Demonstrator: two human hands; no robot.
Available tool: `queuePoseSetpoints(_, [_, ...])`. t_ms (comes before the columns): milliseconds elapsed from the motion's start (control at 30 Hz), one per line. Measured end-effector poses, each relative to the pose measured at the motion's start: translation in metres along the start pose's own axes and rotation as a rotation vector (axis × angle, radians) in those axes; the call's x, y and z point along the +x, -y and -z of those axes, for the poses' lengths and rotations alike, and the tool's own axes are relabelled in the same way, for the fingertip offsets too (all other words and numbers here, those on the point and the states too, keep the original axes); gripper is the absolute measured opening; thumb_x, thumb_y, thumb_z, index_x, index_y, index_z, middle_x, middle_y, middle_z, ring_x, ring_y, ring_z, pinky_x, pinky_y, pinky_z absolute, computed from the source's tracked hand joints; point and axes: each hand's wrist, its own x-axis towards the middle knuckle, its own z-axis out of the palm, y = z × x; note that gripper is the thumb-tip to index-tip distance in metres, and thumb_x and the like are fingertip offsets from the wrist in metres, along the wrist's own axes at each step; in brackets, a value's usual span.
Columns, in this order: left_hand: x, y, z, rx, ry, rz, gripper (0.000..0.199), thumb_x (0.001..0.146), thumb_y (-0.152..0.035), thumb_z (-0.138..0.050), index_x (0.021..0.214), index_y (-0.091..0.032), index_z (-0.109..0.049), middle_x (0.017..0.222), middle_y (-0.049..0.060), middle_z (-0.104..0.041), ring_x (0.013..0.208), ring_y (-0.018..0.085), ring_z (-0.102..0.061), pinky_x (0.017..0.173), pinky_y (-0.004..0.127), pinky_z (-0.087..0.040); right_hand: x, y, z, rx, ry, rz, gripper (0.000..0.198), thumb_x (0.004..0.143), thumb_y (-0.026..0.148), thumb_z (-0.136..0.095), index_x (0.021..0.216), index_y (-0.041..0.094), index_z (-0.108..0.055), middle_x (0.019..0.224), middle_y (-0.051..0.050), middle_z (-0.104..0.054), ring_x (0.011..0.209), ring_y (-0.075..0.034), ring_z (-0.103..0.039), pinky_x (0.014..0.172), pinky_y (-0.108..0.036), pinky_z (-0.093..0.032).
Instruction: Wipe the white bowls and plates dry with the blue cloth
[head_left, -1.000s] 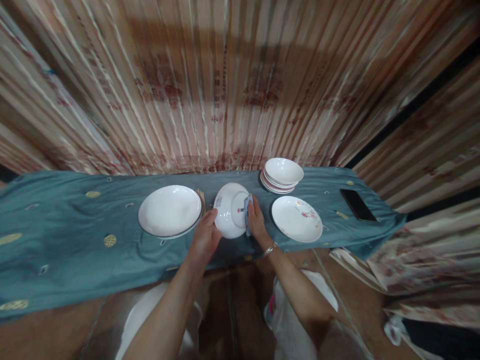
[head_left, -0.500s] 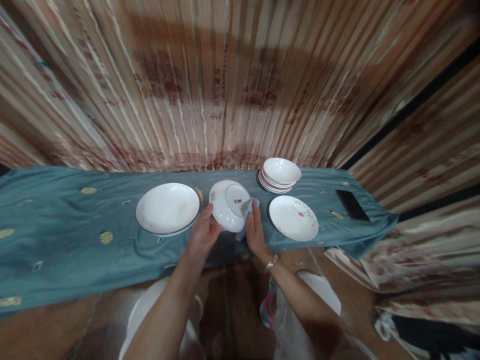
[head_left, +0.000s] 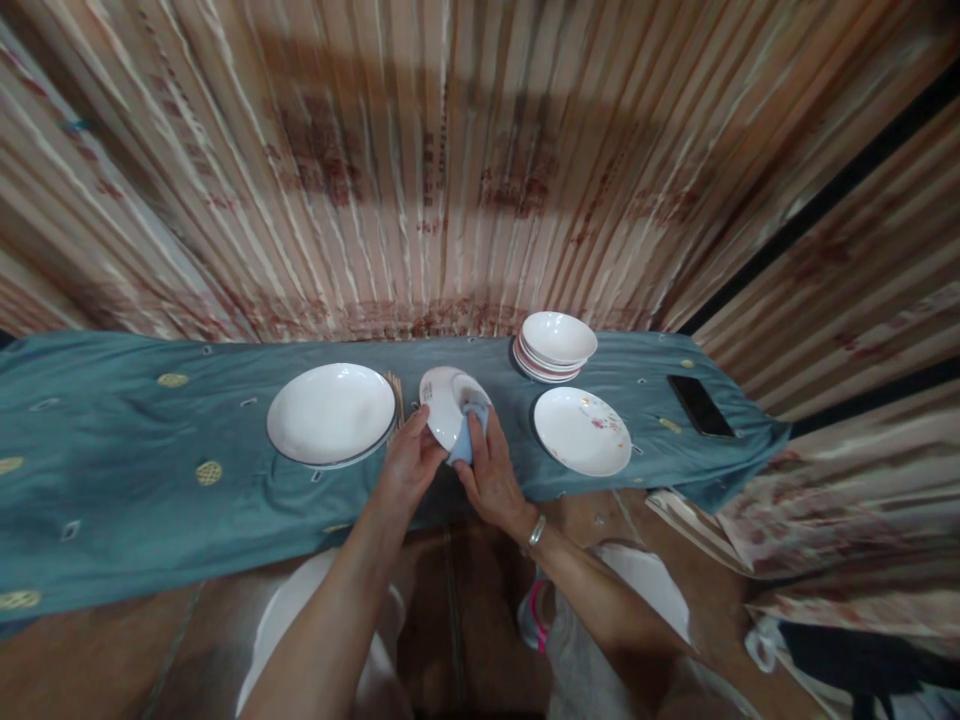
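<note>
My left hand [head_left: 411,455] grips the left rim of a white bowl [head_left: 444,398], which is tilted so that its underside faces me. A light blue cloth [head_left: 469,437] is pinched in my right hand [head_left: 491,475] and pressed against the bowl's lower right side. The cloth and fingers cover part of the bowl's base. To the left of the bowl lie some chopsticks [head_left: 396,392], partly hidden by the large white plate [head_left: 331,414] and my left hand. A plate with a floral pattern [head_left: 583,432] rests to the right of my right hand.
A stack of bowls [head_left: 558,342] stands at the back, right of centre. Farther right lies a black phone [head_left: 700,406]. A teal patterned cloth [head_left: 135,450] covers the narrow table, with a pleated curtain [head_left: 420,180] hanging behind it.
My right hand has moved left with the cloth, from the bowl's right edge onto its underside. The bowl has tilted further in my left hand.
</note>
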Motion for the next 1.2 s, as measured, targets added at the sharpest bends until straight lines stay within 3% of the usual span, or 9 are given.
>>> queuePoseSetpoints(233, [-0.003,0.002,0.002,-0.015,0.055,-0.036,0.006,0.082,-0.016,-0.063,0.079,-0.014,-0.068,0.073,0.004,-0.071,0.074,0.017,-0.069,0.082,0.029,-0.054,0.013,0.01,0.004,0.023,-0.029,0.017,0.07,0.101,0.035,-0.036,0.156,0.021,0.005,0.165,-0.011,0.005,0.152,-0.03,-0.005,0.119,-0.056,-0.024])
queuePoseSetpoints(433, [-0.014,0.005,0.002,0.021,0.164,-0.06,0.005,0.073,-0.014,-0.073,0.071,-0.016,-0.069,0.071,-0.001,-0.069,0.062,0.009,-0.061,0.062,0.018,-0.049,0.028,0.018,0.011,0.051,-0.055,-0.007,0.069,0.101,0.038,-0.036,0.157,0.02,0.001,0.164,-0.013,0.001,0.151,-0.03,-0.005,0.119,-0.055,-0.024])
queuePoseSetpoints(533, [-0.018,0.008,-0.001,0.008,0.187,-0.068,0.009,0.07,-0.017,-0.077,0.074,-0.015,-0.07,0.073,-0.001,-0.07,0.066,0.009,-0.063,0.065,0.018,-0.05,0.034,0.02,0.014,0.051,-0.08,-0.038,0.067,0.1,0.037,-0.036,0.157,0.019,-0.004,0.164,-0.014,0.0,0.151,-0.03,-0.005,0.119,-0.055,-0.023])
queuePoseSetpoints(733, [-0.022,0.016,-0.009,-0.005,0.242,-0.065,0.019,0.075,-0.033,-0.073,0.08,-0.015,-0.072,0.081,0.006,-0.072,0.088,0.019,-0.067,0.079,0.027,-0.051,0.047,0.021,0.024,0.08,-0.146,-0.092,0.061,0.099,0.036,-0.039,0.154,0.017,-0.021,0.164,-0.013,-0.006,0.151,-0.029,-0.007,0.12,-0.053,-0.021])
queuePoseSetpoints(833, [-0.026,0.019,-0.009,0.051,0.316,-0.096,0.019,0.071,-0.033,-0.074,0.077,-0.016,-0.07,0.081,0.005,-0.071,0.089,0.02,-0.065,0.078,0.029,-0.05,0.053,0.017,0.031,0.113,-0.196,-0.118,0.056,0.099,0.036,-0.04,0.15,0.016,-0.03,0.162,-0.014,-0.012,0.151,-0.027,-0.01,0.121,-0.052,-0.02])
queuePoseSetpoints(1033, [-0.029,0.024,-0.005,0.299,0.451,-0.163,0.014,0.059,-0.019,-0.075,0.07,-0.016,-0.067,0.066,-0.003,-0.061,0.065,0.012,-0.054,0.064,0.024,-0.042,0.055,0.007,0.043,0.204,-0.234,-0.215,0.05,0.099,0.037,-0.038,0.144,0.017,-0.04,0.158,-0.014,-0.026,0.149,-0.025,-0.02,0.121,-0.05,-0.022])
queuePoseSetpoints(1200, [-0.03,0.023,-0.003,0.474,0.489,-0.218,0.015,0.064,-0.022,-0.073,0.076,-0.016,-0.066,0.071,-0.001,-0.064,0.069,0.014,-0.055,0.067,0.026,-0.041,0.057,0.002,0.049,0.267,-0.228,-0.207,0.047,0.097,0.037,-0.041,0.141,0.019,-0.044,0.158,-0.012,-0.029,0.148,-0.022,-0.024,0.121,-0.047,-0.023])
